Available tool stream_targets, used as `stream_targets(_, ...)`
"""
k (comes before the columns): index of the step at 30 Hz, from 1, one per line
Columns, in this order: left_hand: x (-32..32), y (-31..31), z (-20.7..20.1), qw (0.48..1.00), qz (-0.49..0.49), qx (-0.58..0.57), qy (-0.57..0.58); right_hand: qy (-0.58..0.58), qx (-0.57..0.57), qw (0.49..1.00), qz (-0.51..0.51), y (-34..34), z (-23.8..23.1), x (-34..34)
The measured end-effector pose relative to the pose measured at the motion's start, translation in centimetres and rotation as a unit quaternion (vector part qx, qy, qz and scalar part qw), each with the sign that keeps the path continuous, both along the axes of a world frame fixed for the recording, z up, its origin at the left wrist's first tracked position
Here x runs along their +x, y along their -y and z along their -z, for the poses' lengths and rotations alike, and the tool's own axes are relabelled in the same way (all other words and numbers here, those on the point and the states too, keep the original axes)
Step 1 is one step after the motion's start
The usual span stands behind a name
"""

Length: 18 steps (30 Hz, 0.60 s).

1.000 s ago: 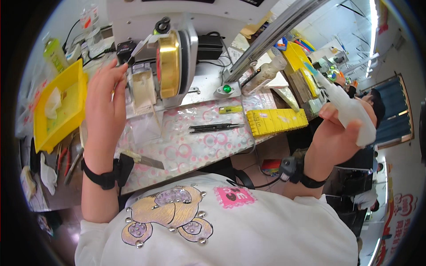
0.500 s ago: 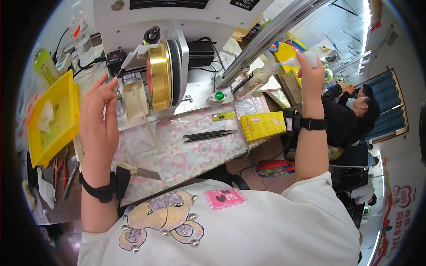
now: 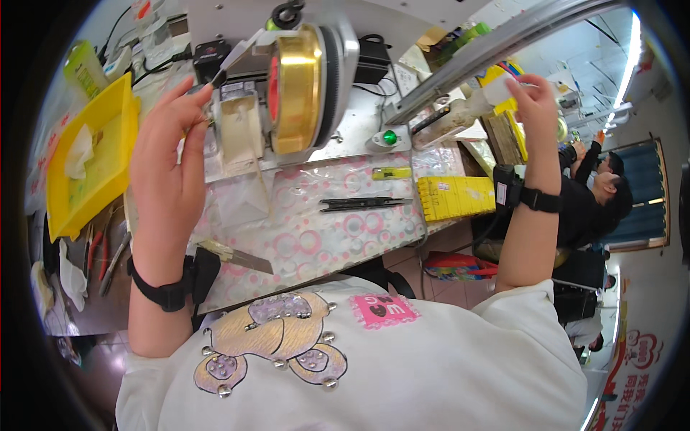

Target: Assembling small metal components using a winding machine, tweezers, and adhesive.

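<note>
My left hand (image 3: pixel 169 158) is raised at the left of the bench, its thumb and forefinger pinched together. What they pinch, if anything, is too small to make out. Just right of those fingers stands a pale block-shaped fixture (image 3: pixel 241 129), and beyond it a gold-rimmed wheel (image 3: pixel 300 93) mounted on the machine. Far to the right, my right hand (image 3: pixel 537 108) has its fingertips on the end of a white squeeze bottle (image 3: pixel 497 91). The bottle's other end is at the mouth of a tilted clear jar (image 3: pixel 449 122).
A yellow tray (image 3: pixel 129 154) holding crumpled tissue sits at the left. Black tweezers (image 3: pixel 365 204), a yellow box (image 3: pixel 453 199) and a flat blade (image 3: pixel 248 260) lie on the patterned cover. A metal rail (image 3: pixel 496 61) slants across the right. People (image 3: pixel 593 187) sit farther off.
My right hand and the squeeze bottle have come closer to the jar, with the fingers now at the bottle's end. The left hand keeps its pinch. The whole view has shifted.
</note>
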<state>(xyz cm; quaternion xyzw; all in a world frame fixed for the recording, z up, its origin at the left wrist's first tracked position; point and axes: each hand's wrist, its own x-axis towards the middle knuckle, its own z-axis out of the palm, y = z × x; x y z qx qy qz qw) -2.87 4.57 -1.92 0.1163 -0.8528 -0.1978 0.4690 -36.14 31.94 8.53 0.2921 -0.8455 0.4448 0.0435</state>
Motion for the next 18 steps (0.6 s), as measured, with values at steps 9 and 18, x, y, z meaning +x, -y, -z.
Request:
stream_targets(9,0.2,0.5,0.5,1.0,0.011,-0.01,-0.015,-0.222,0.298,0.865,-0.336,2.9,11.0,17.2)
stream_targets(18,0.2,0.8,1.0,0.999,0.015,-0.011,-0.033,-0.195,0.341,0.86,-0.327,4.6,13.6,17.6)
